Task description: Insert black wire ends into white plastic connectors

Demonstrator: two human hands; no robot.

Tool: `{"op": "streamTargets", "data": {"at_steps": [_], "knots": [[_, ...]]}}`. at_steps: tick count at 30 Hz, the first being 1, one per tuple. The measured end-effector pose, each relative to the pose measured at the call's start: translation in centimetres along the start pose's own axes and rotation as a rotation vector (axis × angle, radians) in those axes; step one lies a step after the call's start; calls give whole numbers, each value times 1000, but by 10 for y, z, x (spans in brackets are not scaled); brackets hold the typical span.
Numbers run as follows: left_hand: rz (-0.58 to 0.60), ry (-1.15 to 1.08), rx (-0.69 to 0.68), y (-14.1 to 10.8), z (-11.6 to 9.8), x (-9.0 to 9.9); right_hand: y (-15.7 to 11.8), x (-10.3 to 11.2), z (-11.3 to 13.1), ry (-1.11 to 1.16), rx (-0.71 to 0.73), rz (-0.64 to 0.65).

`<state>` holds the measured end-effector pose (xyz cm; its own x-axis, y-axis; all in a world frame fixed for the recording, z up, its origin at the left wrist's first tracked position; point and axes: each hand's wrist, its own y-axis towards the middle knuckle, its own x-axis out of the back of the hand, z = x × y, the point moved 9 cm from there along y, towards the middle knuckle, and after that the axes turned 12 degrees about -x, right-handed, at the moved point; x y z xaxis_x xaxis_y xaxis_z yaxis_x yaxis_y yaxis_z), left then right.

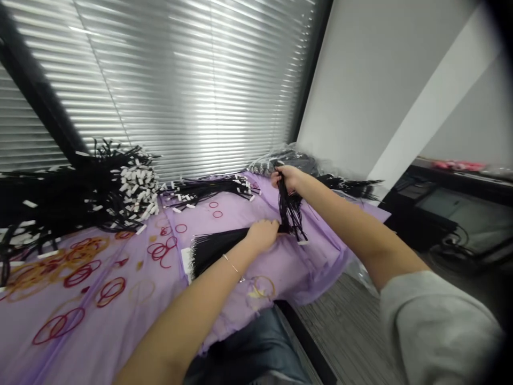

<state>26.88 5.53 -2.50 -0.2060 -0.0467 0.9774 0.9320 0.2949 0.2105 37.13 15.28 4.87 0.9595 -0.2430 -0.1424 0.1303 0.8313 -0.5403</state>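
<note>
My right hand (pixel 289 178) is raised and closed around a bunch of thin black cords (pixel 289 211), which hangs down with its lower ends spread. My left hand (pixel 262 235) lies lower, its fingers closed over the end of a flat, fanned-out bundle of black cords (pixel 220 246). That bundle rests on the purple sheet (pixel 236 208), and its pale tips point left. The two lots of cords meet just right of my left hand; whether they are joined there I cannot tell. My fingertips are partly hidden.
Black cords with white ends (pixel 138 187) are heaped at the left, and a smaller pile (pixel 212 187) lies below the blinds (pixel 180 80). Red rubber bands (pixel 112 291) and yellow ones (pixel 48 267) lie scattered. Clear plastic bags (pixel 296 158) and more cords (pixel 348 186) are at the right.
</note>
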Motion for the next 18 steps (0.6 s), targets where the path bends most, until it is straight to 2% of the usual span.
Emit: {"op": "streamTargets", "data": {"at_steps": [3,9,12,15,18], "knots": [[35,5,31,2,-1,-3,-3,-13,9,47,28,-44],[74,0,75,8,0,-5,9,-71,5,37,56,-67],[75,-27,103,11,3,-6,4,-93,11,-3,108,-57],[64,-55,135,13,7,-7,-10,-107,20,-43,187,-43],[48,-68,175,12,11,-7,-32,-108,37,-46,317,-46]]}}
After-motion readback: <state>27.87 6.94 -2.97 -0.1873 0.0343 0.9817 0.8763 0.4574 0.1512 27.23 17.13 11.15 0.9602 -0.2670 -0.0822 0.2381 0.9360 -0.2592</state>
